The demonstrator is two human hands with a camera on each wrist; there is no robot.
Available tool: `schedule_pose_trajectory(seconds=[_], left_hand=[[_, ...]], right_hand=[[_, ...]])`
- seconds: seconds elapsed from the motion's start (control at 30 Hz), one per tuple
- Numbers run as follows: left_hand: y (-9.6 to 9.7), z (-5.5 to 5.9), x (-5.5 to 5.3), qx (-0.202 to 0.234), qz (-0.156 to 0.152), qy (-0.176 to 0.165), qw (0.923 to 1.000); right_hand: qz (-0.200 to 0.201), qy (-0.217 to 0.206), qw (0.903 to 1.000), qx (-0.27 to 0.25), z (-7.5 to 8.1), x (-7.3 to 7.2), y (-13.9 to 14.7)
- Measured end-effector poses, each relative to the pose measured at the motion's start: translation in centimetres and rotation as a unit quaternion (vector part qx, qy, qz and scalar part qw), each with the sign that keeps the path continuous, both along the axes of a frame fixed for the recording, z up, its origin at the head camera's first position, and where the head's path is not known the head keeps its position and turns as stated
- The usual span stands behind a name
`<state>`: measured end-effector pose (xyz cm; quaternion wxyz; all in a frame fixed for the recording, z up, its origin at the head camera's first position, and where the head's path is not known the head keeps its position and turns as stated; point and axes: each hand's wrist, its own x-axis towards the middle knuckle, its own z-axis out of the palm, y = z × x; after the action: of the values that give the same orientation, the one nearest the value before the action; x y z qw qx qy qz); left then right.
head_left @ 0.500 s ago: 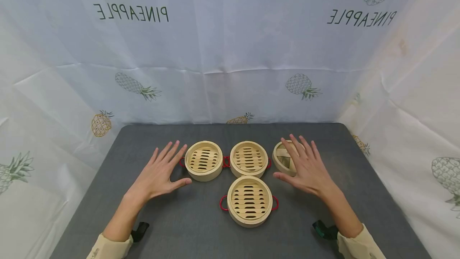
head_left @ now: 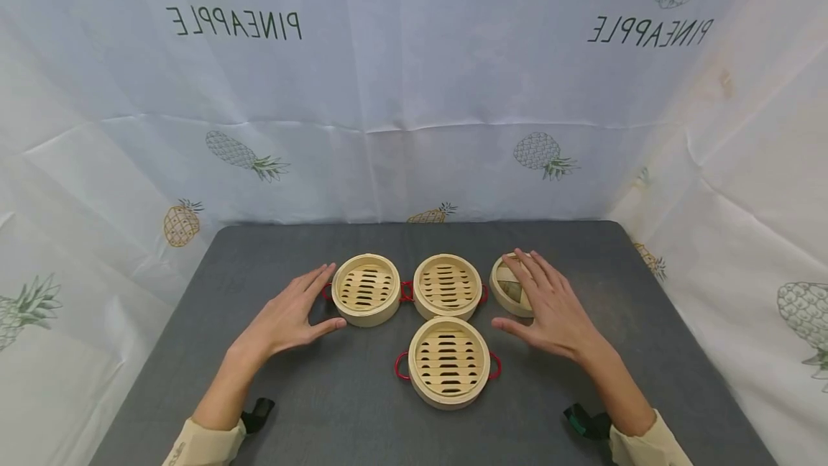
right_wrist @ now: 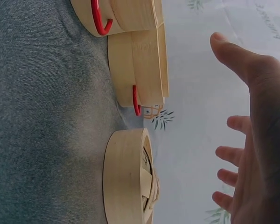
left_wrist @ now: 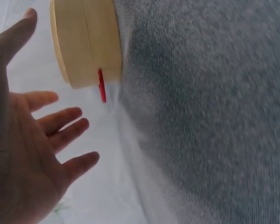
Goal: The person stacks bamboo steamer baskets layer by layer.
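Three round bamboo steamer baskets with slatted bottoms and red side handles stand on a dark grey table: a left basket (head_left: pixel 366 290), a middle basket (head_left: pixel 448 285) and a front basket (head_left: pixel 449 363). To their right lies a woven bamboo steamer lid (head_left: pixel 507 286). My left hand (head_left: pixel 291 315), fingers straight and thumb spread, hovers beside the left basket and holds nothing. Its palm and fingers (left_wrist: pixel 65 116) show below that basket's red handle in the left wrist view. My right hand (head_left: pixel 550 308) is raised over the lid, partly hiding it, its fingers relaxed and apart from the lid.
A white curtain (head_left: pixel 388 78) printed with pineapples hangs behind the table and along both sides. The grey table (head_left: pixel 336 416) reaches forward under both forearms. Dark straps (head_left: pixel 585 423) sit at the wrists.
The fingers of both hands have drawn closer together and dipped slightly; the baskets and lid stay where they were.
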<state>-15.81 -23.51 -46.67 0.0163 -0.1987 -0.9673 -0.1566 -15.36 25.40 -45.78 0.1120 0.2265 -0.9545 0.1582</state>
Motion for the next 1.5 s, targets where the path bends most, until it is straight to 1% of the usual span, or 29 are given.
schedule_pose_trajectory(seconds=[0.13,0.2,0.33,0.57,0.8,1.03,1.1,1.27,1.5], left_hand=[[0.3,-0.2,-0.2,0.024,0.012,-0.026,0.9993],[0.4,-0.3,-0.3,0.030,0.014,-0.033,0.9989],[0.7,-0.6,-0.8,0.044,0.014,-0.035,0.9983],[1.0,-0.9,-1.5,0.077,-0.003,-0.041,0.9962],[1.2,-1.3,-2.2,0.105,-0.017,-0.034,0.9937],[1.0,-1.4,-2.3,0.113,-0.012,-0.047,0.9925],[1.1,-1.4,-2.3,0.114,-0.010,-0.050,0.9922],[1.1,-1.2,-2.3,0.118,-0.004,-0.056,0.9914],[1.2,-1.1,-2.2,0.117,0.001,-0.069,0.9907]], right_hand=[[0.016,0.013,0.9997,-0.016,-0.1,0.1,0.0],[0.027,0.013,0.9991,-0.029,-0.3,0.1,0.0],[0.038,-0.005,0.9980,-0.051,-0.6,0.2,-0.1],[0.048,-0.036,0.9951,-0.079,-1.2,0.7,-0.3],[0.078,-0.071,0.9881,-0.112,-1.5,1.5,-0.9],[0.089,-0.106,0.9802,-0.142,-2.2,1.9,-1.7],[0.094,-0.110,0.9783,-0.148,-2.4,2.0,-1.9],[0.108,-0.122,0.9742,-0.157,-2.5,2.3,-2.4],[0.114,-0.145,0.9687,-0.166,-2.5,2.9,-2.6]])
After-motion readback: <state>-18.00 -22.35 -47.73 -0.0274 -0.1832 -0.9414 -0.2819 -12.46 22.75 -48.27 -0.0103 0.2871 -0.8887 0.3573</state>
